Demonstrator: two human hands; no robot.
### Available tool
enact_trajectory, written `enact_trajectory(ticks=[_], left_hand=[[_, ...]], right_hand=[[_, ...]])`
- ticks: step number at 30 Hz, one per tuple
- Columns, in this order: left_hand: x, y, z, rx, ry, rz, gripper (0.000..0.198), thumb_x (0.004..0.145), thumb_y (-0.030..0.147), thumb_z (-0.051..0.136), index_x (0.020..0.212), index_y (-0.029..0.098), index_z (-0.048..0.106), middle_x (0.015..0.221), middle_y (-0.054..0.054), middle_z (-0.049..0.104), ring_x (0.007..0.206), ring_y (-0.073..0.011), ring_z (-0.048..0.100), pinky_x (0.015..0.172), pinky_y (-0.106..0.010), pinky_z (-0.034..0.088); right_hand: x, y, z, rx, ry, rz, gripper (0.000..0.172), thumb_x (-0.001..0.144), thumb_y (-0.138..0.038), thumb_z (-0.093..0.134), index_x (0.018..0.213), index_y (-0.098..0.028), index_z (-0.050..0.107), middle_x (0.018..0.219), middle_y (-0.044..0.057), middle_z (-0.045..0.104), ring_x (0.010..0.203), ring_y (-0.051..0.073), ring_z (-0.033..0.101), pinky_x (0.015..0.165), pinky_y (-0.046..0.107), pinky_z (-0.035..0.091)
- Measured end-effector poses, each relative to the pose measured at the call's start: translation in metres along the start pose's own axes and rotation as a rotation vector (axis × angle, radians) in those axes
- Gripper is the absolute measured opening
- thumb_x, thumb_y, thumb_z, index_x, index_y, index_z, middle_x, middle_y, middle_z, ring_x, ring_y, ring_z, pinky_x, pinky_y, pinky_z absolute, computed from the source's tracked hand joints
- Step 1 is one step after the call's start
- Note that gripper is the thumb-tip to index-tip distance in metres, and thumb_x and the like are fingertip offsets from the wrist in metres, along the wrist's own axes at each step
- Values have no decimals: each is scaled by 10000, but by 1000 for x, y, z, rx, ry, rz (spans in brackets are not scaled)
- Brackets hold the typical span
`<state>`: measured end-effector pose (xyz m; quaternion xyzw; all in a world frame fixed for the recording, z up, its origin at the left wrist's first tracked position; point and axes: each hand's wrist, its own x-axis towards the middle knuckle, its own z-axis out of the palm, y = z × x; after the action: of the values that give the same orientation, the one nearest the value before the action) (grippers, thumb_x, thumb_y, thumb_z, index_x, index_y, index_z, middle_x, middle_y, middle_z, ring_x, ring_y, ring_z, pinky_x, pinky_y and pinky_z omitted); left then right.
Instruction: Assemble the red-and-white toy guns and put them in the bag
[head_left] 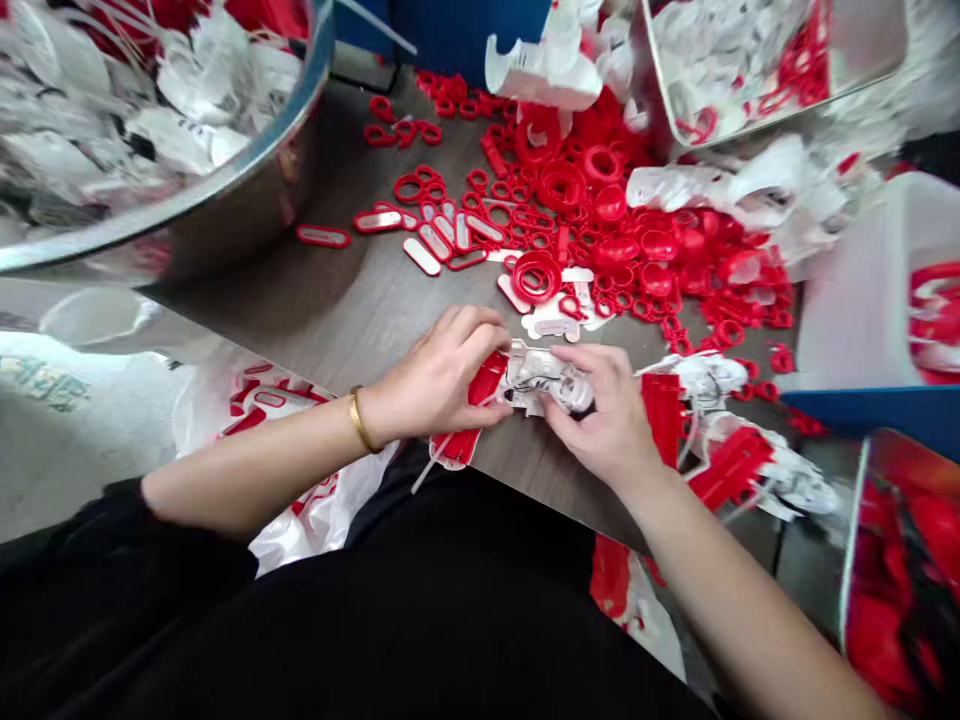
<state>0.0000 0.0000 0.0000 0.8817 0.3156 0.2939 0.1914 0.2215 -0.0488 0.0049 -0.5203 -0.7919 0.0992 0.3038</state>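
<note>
no readable text, print on the red-rimmed tags (420,256) too blurred

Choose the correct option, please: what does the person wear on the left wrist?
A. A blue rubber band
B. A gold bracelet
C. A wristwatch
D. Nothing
B. A gold bracelet circles the wrist just behind the left hand, which grips a red plastic part.
</note>
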Motion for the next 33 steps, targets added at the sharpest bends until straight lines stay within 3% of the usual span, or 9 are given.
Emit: enact_trajectory(ticks=[2, 5, 9, 12, 18, 23, 29, 33], left_hand=[[-4, 1, -2, 43, -27, 41, 310, 814, 339, 664, 1035, 149, 559, 1198, -138, 521, 1095, -268, 475, 932, -430, 457], [-4, 1, -5, 82, -106, 78, 176, 849, 332, 624, 936, 180, 609, 1214, -113, 502, 1122, -280, 448, 930, -426, 455], [2, 0, -9, 85, -198, 62, 246, 828, 356, 642, 1000, 181, 636, 1247, -133, 446, 1150, -301, 425, 945, -435, 451], [7, 1, -10, 87, -213, -32, 404, 779, 354, 685, 1135, 184, 598, 1221, -138, 445, 1122, -303, 445, 903, -428, 477], [7, 5, -6, 7, -160, -166, 441, 707, 306, 719, 1082, 136, 560, 1121, -122, 505, 1050, -272, 488, 898, -409, 477], [10, 1, -6, -30, -132, -237, 405, 704, 322, 710, 1014, 116, 551, 1052, -120, 523, 999, -251, 519, 896, -382, 458], [37, -14, -25, -122, -381, -319, 398, 675, 413, 692, 931, 125, 596, 920, -64, 565, 807, -179, 551, 748, -294, 440], [51, -19, -34, -152, -538, -435, 426, 659, 491, 676, 919, 158, 616, 789, -13, 593, 683, -149, 535, 610, -251, 378]], right_hand=[[-2, -2, 2, -6, 65, -13, 455, 786, -193, 681, 1217, -198, 536, 1065, 96, 548, 1016, 238, 575, 883, 418, 509], [-2, -4, 2, -28, 124, -60, 503, 774, -159, 678, 1248, -209, 515, 1057, 90, 547, 993, 236, 574, 854, 405, 515], [2, -4, -2, -80, 132, -136, 537, 754, -147, 672, 1258, -226, 507, 1050, 81, 554, 964, 245, 571, 824, 411, 515], [5, -1, -3, -60, 101, -102, 545, 752, -176, 682, 1258, -226, 486, 1062, 79, 590, 960, 252, 584, 812, 416, 518], [12, 5, -3, 55, -58, 2, 321, 771, -255, 696, 1073, -219, 594, 1028, 75, 563, 963, 229, 603, 808, 392, 544], [30, 18, -13, 204, -294, 152, 325, 741, -311, 720, 1061, -262, 690, 1048, 60, 566, 979, 227, 603, 838, 421, 544], [69, 43, -21, 619, -644, 539, 386, 629, -392, 792, 992, -267, 745, 987, 30, 708, 893, 221, 660, 815, 409, 563], [76, 44, -22, 609, -672, 588, 388, 612, -387, 811, 971, -253, 757, 962, 25, 727, 905, 223, 664, 867, 412, 545]])
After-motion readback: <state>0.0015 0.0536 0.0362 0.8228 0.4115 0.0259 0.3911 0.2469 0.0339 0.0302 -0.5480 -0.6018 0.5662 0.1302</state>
